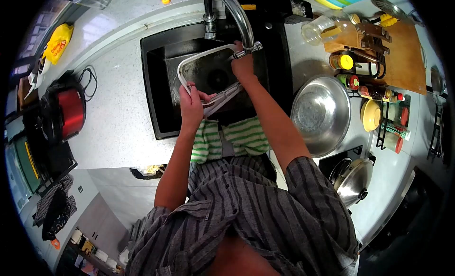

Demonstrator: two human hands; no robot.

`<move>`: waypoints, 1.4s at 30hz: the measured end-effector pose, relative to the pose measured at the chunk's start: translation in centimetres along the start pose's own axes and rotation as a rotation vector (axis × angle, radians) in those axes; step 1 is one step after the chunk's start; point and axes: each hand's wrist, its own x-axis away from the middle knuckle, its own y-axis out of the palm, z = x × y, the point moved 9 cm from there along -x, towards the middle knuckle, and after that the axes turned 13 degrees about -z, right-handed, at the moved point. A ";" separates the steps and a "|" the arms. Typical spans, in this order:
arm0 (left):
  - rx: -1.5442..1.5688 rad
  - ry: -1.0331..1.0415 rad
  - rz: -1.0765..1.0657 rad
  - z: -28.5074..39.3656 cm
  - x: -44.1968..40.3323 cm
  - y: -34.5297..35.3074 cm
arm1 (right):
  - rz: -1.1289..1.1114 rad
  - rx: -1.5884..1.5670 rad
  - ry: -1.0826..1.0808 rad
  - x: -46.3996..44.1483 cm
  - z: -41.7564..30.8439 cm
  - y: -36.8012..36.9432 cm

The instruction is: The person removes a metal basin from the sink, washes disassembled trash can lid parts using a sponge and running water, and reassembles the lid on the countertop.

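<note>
Over the black sink (150, 93) I hold a clear, rounded rectangular container or lid with a pale rim (208, 53); its exact kind is hard to make out. My left hand (192, 105) is closed on its near left corner, thumb up along the rim. At the far right side, close under the faucet (243, 22), my right hand (242, 66) grips the rim, its fingers partly hidden by the spout end. A greyish strip (223, 99) runs along the near side. The green-striped towel (208, 141) hangs at the sink's front edge.
Right of the sink sits a large steel basin (321, 115), with a lidded pan (354, 182) nearer me. Jars, bottles, a yellow bowl (370, 115) and a glass jug (327, 28) stand beyond. A red appliance (68, 112) is on the left counter.
</note>
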 end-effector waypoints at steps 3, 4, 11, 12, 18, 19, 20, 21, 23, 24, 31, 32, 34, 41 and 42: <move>-0.042 0.011 -0.011 0.3 -0.5 0.8 | 0.121 -0.181 -0.072 -0.1 0.0 0.8; -0.061 0.024 -0.025 0.7 -0.8 1.1 | 0.136 -0.139 -0.128 -0.3 -0.1 1.0; -0.059 -0.017 -0.026 -1.1 -1.1 -0.2 | 0.329 -0.253 -0.262 0.3 -1.3 -6.2; -0.052 -0.023 -0.047 -1.6 -1.3 -0.2 | 0.213 -0.185 -0.366 0.7 -2.9 -5.0; -0.277 -0.129 -0.170 -3.5 -3.3 0.7 | -0.066 -0.383 -0.432 3.5 -8.9 -1.8; -0.285 -0.163 -0.186 -4.0 -3.5 0.8 | -0.091 -0.389 -0.475 3.8 -9.8 -1.7; -0.288 -0.154 -0.222 -4.2 -3.9 1.1 | -0.117 -0.391 -0.520 4.1 -10.7 -1.7; -0.291 -0.147 -0.260 -4.6 -4.0 1.3 | -0.142 -0.394 -0.562 4.6 -12.1 -1.9; -0.307 -0.154 -0.301 -5.2 -4.1 1.2 | -0.218 -0.326 -0.647 4.8 -13.6 -1.3; -0.321 -0.166 -0.306 -4.9 -4.2 1.2 | -0.234 -0.197 -0.689 4.4 -13.4 -0.7; -0.051 -0.232 -0.324 -4.5 -3.7 1.9 | -0.246 0.290 -0.547 3.5 -9.6 0.2; -0.022 -0.238 -0.314 -4.6 -3.7 1.9 | -0.218 0.351 -0.565 3.6 -9.8 0.1; 0.033 -0.250 -0.299 -3.5 -3.5 2.3 | -0.141 0.412 -0.624 3.5 -9.1 0.2; 0.072 -0.136 -0.238 -0.9 -3.7 -1.5 | -0.414 0.334 -0.148 1.7 1.6 -1.8; 0.082 -0.118 -0.242 -0.8 -3.7 -1.7 | -0.406 0.327 -0.059 1.7 2.0 -2.6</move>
